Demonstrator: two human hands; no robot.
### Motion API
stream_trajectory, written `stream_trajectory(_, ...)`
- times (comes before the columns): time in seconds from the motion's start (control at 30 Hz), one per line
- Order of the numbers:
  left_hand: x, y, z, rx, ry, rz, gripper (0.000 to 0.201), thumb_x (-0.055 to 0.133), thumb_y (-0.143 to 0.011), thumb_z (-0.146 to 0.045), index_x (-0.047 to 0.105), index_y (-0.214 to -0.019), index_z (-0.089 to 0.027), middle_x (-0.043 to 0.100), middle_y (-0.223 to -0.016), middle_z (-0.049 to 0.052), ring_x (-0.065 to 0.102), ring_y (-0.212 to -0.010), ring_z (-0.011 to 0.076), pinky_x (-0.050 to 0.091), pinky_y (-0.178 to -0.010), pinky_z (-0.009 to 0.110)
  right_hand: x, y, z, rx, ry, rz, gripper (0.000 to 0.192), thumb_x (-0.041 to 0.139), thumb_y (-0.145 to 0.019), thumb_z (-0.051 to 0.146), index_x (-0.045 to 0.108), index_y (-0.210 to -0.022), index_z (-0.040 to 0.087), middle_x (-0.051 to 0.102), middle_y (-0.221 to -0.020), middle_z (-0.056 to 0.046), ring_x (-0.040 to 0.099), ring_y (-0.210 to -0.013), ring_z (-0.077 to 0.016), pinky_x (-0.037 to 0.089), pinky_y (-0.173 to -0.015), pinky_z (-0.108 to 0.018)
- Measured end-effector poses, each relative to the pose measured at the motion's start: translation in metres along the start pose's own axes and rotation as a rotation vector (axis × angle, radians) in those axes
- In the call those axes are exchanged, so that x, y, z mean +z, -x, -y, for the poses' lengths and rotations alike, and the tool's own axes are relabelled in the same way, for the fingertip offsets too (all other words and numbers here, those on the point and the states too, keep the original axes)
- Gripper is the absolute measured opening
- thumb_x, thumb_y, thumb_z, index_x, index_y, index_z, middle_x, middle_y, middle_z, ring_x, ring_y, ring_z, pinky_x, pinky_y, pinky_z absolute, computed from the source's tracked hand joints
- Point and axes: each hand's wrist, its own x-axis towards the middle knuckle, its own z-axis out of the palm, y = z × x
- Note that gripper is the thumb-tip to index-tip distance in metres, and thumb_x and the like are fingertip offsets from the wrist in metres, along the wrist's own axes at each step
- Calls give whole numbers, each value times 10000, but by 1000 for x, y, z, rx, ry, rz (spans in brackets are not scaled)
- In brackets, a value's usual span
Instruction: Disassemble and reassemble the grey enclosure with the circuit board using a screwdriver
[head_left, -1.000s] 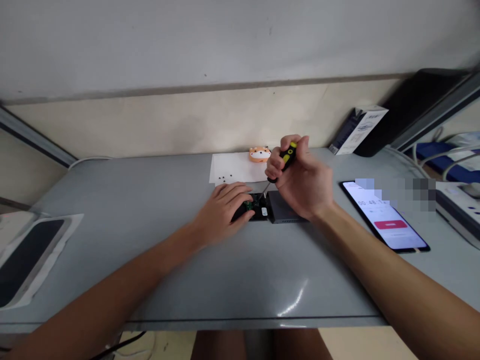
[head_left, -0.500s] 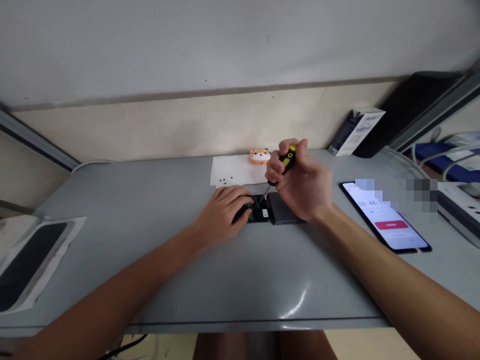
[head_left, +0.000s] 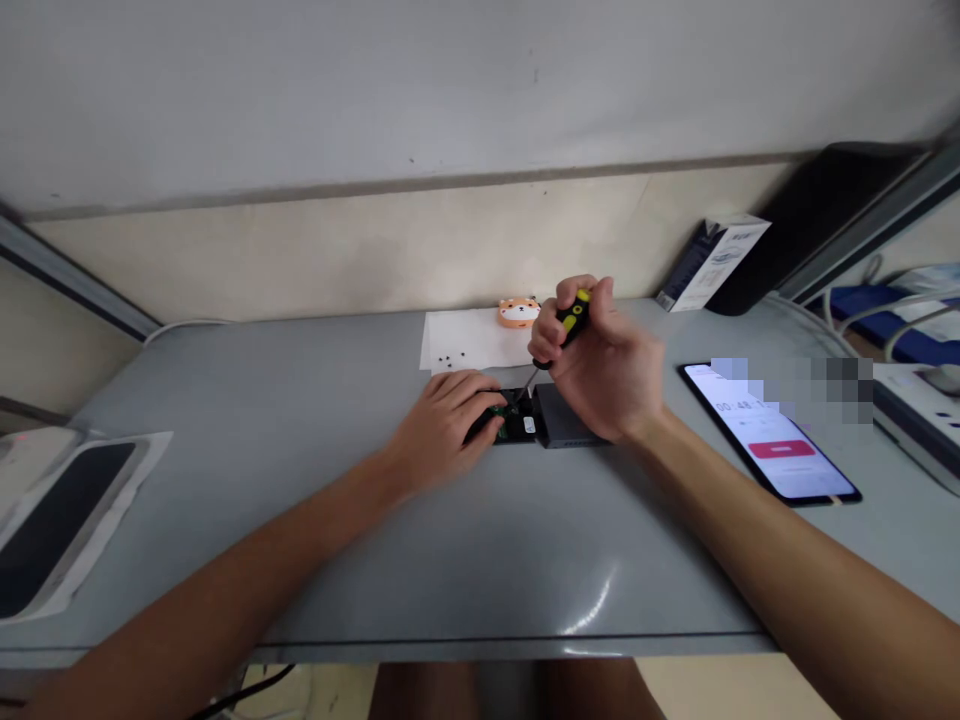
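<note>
While the left hand pressed flat on the small black device mid-counter, the right hand gripped a yellow-and-black screwdriver tilted onto it. A slipped tip could likely gouge the board or flick a screw away. The loose screws on the paper behind the device were mere specks; the tip's seat was hidden.

A black-and-yellow screwdriver, an orange-and-white animal figure, white paper and a grey table.
</note>
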Motion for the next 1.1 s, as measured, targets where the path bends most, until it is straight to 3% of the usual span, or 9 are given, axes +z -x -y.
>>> stream_trajectory(0.6, -2, -2, -2, -60, 27, 45, 213, 510, -1066, -250, 686, -1177, -205, 738, -1237, 92, 658, -1193, 246, 497, -1069, 435, 0, 0, 3, 13, -72, -51, 432, 568, -986, 636, 487, -768, 272, 396, -645, 22, 418, -567, -161, 441, -553, -331)
stream_trajectory(0.9, -7, -1, -1, -65, 17, -69, 223, 534, -1084, -279, 723, -982, -223, 766, -1075, 52, 688, -1051, 209, 497, -1014, 408, -8, -7, 8, 10, -238, -74, 369, 603, -977, 573, 488, -795, 273, 448, -650, 24, 476, -588, -164, 476, -587, -331)
stream_trajectory(1.03, -11, -24, 4, -178, -54, -114, 228, 557, -1072, -295, 763, -1004, -226, 761, -1060, 68, 687, -1020, 232, 516, -939, 413, -22, -18, 10, 17, -319, -189, 393, 565, -973, 607, 485, -787, 270, 442, -634, 30, 456, -566, -164, 466, -576, -335)
stream_trajectory(1.1, -10, -49, 13, -214, -101, -29, 210, 596, -1047, -290, 784, -977, -228, 761, -1022, 70, 685, -995, 254, 517, -914, 429, -28, -22, 9, 8, -355, -193, 414, 564, -964, 623, 476, -773, 267, 430, -617, 34, 440, -550, -158, 459, -562, -329)
